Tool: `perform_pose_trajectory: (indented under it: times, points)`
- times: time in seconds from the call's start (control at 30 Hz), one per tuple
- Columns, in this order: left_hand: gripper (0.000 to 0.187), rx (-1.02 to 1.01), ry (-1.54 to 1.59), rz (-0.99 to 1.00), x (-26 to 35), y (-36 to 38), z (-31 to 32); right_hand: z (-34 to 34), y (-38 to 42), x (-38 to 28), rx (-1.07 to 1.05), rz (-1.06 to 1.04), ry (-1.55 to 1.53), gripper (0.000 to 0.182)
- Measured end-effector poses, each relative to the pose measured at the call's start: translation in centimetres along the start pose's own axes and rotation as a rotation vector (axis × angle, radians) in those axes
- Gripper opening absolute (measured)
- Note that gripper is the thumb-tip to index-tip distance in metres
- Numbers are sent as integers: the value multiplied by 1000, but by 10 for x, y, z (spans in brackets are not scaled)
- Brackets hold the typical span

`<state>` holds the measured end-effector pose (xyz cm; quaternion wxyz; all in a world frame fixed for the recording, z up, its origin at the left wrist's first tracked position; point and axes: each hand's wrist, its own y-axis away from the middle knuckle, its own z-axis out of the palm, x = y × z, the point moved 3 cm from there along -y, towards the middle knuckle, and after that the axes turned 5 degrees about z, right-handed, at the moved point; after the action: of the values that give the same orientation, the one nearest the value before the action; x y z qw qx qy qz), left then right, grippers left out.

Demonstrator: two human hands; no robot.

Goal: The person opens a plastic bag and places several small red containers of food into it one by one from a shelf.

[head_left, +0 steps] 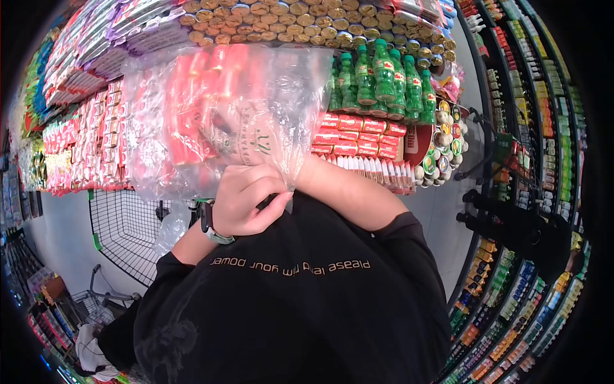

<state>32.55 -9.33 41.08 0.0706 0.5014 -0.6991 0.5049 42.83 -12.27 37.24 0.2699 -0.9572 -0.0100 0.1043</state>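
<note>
A large clear plastic bag (307, 80) with printed lettering spreads out in front of my chest, over the stacked goods. My left hand (249, 198), with a watch at its wrist, is closed on the gathered edge of the bag, close to my right forearm. The right forearm reaches across from the right and goes in at the bag's mouth. My right hand (246, 125) shows dimly through the printed plastic, its fingers blurred by the film. Red packages (192, 125) show through the bag.
Green bottles (384, 73) stand right of the bag, above red-and-white packs (352, 131). Gold-topped cans (288, 25) are stacked behind. A wire shopping cart (128, 221) stands at lower left. A person in dark clothes (524, 227) is in the right aisle, near the shelves.
</note>
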Motion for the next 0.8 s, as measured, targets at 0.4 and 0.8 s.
perform_pose_trajectory:
  times: [0.4,0.8]
  points:
    - [15,101,108,-66,-8,3,-5,-74,58,36,102,208,-272,33]
    - [11,86,223,-265,-21,11,7,-75,121,52,117,568,-100,37]
